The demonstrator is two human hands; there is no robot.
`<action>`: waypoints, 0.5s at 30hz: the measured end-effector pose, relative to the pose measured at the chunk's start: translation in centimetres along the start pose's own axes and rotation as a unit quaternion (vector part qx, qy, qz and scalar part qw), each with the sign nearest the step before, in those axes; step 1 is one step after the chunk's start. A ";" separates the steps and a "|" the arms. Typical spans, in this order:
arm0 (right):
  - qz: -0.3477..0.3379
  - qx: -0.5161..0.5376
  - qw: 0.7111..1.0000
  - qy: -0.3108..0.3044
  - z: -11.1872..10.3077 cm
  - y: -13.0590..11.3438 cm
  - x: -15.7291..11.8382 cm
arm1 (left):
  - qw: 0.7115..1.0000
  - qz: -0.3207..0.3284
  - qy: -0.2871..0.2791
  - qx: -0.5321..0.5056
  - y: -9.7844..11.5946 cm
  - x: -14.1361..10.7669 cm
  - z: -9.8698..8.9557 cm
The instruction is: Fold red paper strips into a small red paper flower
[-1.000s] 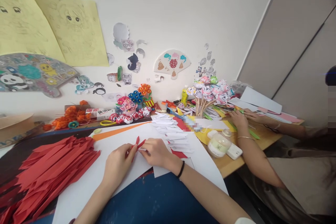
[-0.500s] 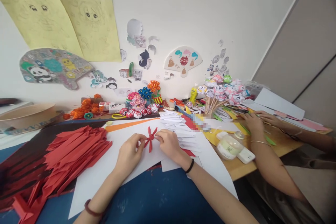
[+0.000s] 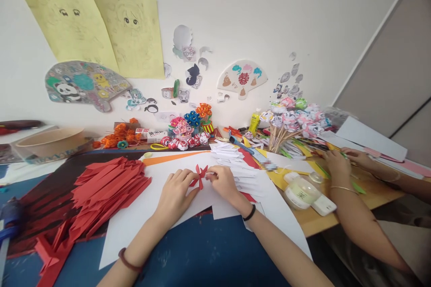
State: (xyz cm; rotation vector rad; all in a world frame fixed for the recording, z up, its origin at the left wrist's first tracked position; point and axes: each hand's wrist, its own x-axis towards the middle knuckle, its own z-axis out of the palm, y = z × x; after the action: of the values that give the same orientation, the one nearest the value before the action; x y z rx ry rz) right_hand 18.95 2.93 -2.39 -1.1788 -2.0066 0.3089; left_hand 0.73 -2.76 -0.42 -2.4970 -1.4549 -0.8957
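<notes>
In front of me, over the white paper sheet [image 3: 126, 228], a small red folded-paper flower [image 3: 201, 176] with pointed petals is held between both hands. My left hand [image 3: 178, 192] grips its left petals, fingers laid over them from above and thumb below. At the right edge of the flower, my right hand [image 3: 224, 184] is closed in a pinch; a small pale bit shows at its fingertips, too small to name. A heap of red folded paper strips [image 3: 107, 193] lies left of my left hand. White folded paper pieces [image 3: 249, 179] are stacked just beyond my right hand.
Another person's hands [image 3: 338, 166] work among paper scraps at the right. Nearby stand a labelled jar [image 3: 301, 193] and a white case [image 3: 323, 205]. Paper roses on sticks [image 3: 286, 121], small craft flowers [image 3: 193, 119] and a round bowl [image 3: 50, 143] line the wall.
The view has turned slightly left, so everything sits farther right. My left fingers have gone from pinching a petal tip to lying over the petals. The flower has tilted a little.
</notes>
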 end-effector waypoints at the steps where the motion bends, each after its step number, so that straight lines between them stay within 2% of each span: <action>1: 0.003 0.003 1.000 -0.003 0.0 0.0 0.0 | 1.000 0.004 0.003 0.006 0.0 0.0 0.0; 5: 0.011 0.010 1.000 -0.009 0.0 -0.1 0.0 | 0.999 0.022 0.020 0.020 0.1 -0.1 0.0; 10: 0.009 0.009 1.000 -0.014 0.1 0.0 0.0 | 0.994 0.074 0.031 0.069 -0.1 -0.1 0.0; 15: -0.026 0.059 0.998 -0.023 0.2 0.1 0.2 | 0.986 0.078 0.039 0.140 -0.5 -0.1 -0.2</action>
State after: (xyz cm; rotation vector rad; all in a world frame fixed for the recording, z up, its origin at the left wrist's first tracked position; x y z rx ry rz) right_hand 18.78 3.22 -2.51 -1.0518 -2.0253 0.4255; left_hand 0.23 -2.63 -0.39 -2.3040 -1.2429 -0.6998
